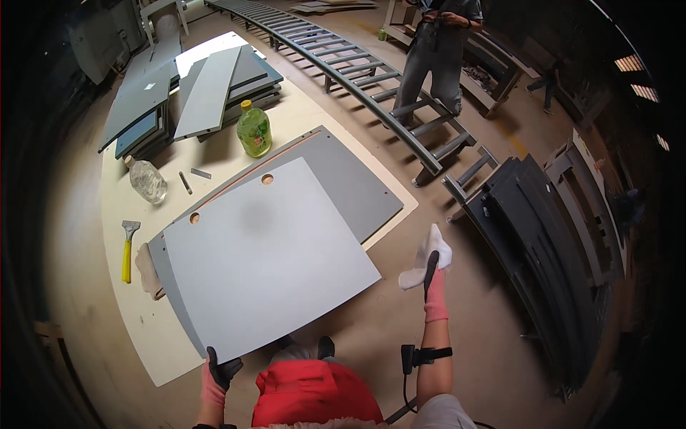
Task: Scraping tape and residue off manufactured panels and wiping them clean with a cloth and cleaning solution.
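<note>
A light grey panel (271, 264) with two round holes along its far edge lies over a darker grey panel (350, 186) on the cream table. My left hand (220, 373), in a pink and black glove, grips the near left corner of the light panel, thumb near its top edge. Off the panel's right side, above the floor, my gloved right hand (433, 279) is closed on a white cloth (427, 257) that partly covers its fingers.
On the table (136, 332) are a yellow-handled scraper (127, 252), a clear bottle (146, 180), a green bottle (254, 130) and stacked panels (207, 93). A roller conveyor (343, 61) runs behind, where another person (436, 57) stands. Dark panels (536, 229) are stacked at right.
</note>
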`<state>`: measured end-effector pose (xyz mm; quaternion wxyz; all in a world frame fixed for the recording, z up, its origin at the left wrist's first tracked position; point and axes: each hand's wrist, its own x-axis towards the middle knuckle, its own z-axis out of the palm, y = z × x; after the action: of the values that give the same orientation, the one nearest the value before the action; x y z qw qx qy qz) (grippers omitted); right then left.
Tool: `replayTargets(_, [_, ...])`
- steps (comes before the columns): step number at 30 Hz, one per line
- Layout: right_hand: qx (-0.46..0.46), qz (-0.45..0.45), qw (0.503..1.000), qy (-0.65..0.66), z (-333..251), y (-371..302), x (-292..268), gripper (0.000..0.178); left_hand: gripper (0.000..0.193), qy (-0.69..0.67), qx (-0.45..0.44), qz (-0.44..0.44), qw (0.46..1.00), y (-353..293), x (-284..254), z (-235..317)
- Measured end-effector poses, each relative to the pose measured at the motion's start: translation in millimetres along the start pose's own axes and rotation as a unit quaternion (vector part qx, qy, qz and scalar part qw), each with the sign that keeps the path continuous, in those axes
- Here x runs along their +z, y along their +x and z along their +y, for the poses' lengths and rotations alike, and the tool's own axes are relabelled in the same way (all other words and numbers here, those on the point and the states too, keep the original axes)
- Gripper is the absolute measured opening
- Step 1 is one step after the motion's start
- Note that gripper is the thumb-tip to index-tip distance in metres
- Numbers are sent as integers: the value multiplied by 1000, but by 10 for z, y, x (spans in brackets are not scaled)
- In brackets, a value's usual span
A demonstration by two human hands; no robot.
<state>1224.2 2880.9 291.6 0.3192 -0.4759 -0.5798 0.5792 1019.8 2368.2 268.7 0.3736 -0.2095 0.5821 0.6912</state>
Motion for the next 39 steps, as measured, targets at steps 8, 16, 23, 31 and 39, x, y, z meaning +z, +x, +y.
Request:
replayTargets(8, [-408, -296, 694, -514, -386, -169, 1701, 60, 69, -65, 9, -1, 998, 76, 137, 65])
replayTargets(16, [-323, -181, 715, -593, -555, 1388, 3231, 60, 85, 11, -5, 58, 998, -335, 544, 466])
replayTargets(23, [-267, -176, 699, -640, -508, 1344, 3259, 65, 61, 108, -224, -50, 967, -77, -135, 438])
replayTargets(31, [-127, -148, 697, -690, -261, -501, 967, 58, 65, -16, -127, -89, 988, -22, 87, 430])
replayTargets(39, [-108, -119, 933, -320, -649, -487, 982, 53, 74, -90, -15, -88, 992, -142, 645, 500])
